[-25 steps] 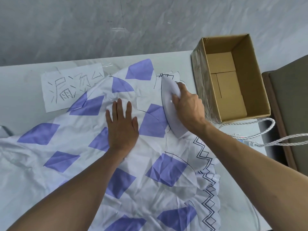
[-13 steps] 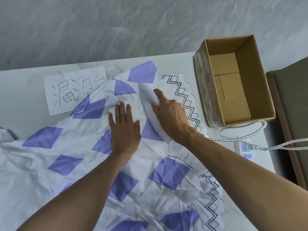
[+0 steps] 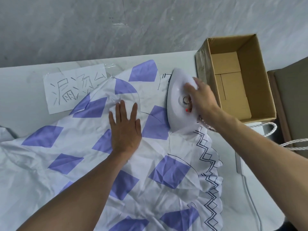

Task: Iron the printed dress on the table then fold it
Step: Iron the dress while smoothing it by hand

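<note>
Two hands work apart. The left hand (image 3: pixel 125 129) lies flat, fingers straight, pressing the white dress with purple diamond print and zigzag hem (image 3: pixel 150 180), which is spread crumpled across the pale table (image 3: pixel 21 100). The right hand (image 3: pixel 201 100) curls round the handle of the white plastic iron (image 3: pixel 178 104), sole down on the dress's far right part, near the open brown cardboard box (image 3: pixel 250 64). The fabric looks thin, soft and light, likely to bunch. Best pinned flat beside the iron, then lifted by the edges to fold.
</note>
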`<state>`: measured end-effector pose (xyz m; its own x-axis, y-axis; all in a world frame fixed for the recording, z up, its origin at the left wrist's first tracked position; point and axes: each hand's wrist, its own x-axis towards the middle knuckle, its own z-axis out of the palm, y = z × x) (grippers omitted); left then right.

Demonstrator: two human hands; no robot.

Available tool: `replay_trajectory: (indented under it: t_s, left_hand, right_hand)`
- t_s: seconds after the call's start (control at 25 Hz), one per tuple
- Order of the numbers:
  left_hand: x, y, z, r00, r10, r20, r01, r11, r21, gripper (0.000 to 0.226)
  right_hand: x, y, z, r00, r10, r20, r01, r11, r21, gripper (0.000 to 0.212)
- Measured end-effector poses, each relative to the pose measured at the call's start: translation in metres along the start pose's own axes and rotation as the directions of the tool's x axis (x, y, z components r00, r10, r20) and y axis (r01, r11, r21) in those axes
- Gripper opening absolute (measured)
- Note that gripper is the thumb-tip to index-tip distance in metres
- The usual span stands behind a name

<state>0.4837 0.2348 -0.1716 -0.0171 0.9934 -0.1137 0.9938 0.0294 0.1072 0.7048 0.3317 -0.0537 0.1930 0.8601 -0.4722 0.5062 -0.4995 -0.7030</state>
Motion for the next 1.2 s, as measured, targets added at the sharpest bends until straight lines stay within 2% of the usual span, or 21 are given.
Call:
replay_trajectory:
  t_s: [0.08, 0.16, 0.32, 0.44, 0.56, 0.64, 0.84, 1.0, 1.2]
  left_hand:
    - [0.0, -0.001, 0.0, 1.0, 0.003, -0.011, -0.003, 1.0, -0.002, 0.055]
    - [-0.001, -0.002, 0.001, 1.0, 0.004, -0.018, -0.004, 1.0, -0.007, 0.054]
    - [-0.001, -0.002, 0.002, 0.999, 0.007, -0.042, -0.009, 0.999, -0.035, 0.054]
    - [-0.002, -0.002, 0.003, 0.998, 0.026, -0.049, -0.027, 1.0, -0.013, 0.054]
    - [-0.001, -0.002, 0.006, 0.999, 0.025, -0.03, -0.026, 1.0, -0.005, 0.057]
    - [0.0, -0.002, 0.008, 1.0, 0.021, -0.022, -0.021, 1.0, -0.002, 0.059]
    - [-0.001, -0.002, 0.009, 0.999, 0.03, -0.031, -0.03, 1.0, 0.003, 0.061]
    - [-0.001, -0.002, 0.009, 0.999, 0.028, -0.041, -0.028, 1.0, 0.002, 0.061]
    - [-0.002, -0.003, 0.008, 0.998, 0.041, -0.054, -0.042, 0.999, -0.02, 0.06]
  right_hand:
    - [-0.01, -0.007, -0.01, 0.99, 0.135, 0.047, -0.143, 0.914, 0.38, 0.022]
    - [-0.017, -0.005, -0.01, 0.983, 0.158, 0.096, -0.185, 0.845, 0.502, 0.023]
    - [-0.027, 0.002, 0.004, 0.989, -0.023, 0.146, -0.033, 0.93, 0.367, 0.032]
    - [-0.03, 0.003, 0.028, 0.992, -0.071, 0.108, 0.061, 0.994, 0.096, 0.04]
    - [-0.024, -0.001, 0.046, 0.989, -0.146, 0.031, 0.149, 0.965, -0.214, 0.044]
    - [-0.019, -0.004, 0.049, 0.989, -0.144, -0.02, 0.129, 0.935, -0.33, 0.045]
    - [-0.043, 0.021, 0.04, 0.987, -0.15, -0.056, 0.118, 0.919, -0.377, 0.043]
    - [-0.079, 0.055, 0.019, 0.993, -0.12, 0.004, 0.109, 0.887, -0.449, 0.047]
    - [-0.08, 0.046, 0.009, 0.966, -0.236, 0.109, 0.255, 0.783, -0.567, 0.045]
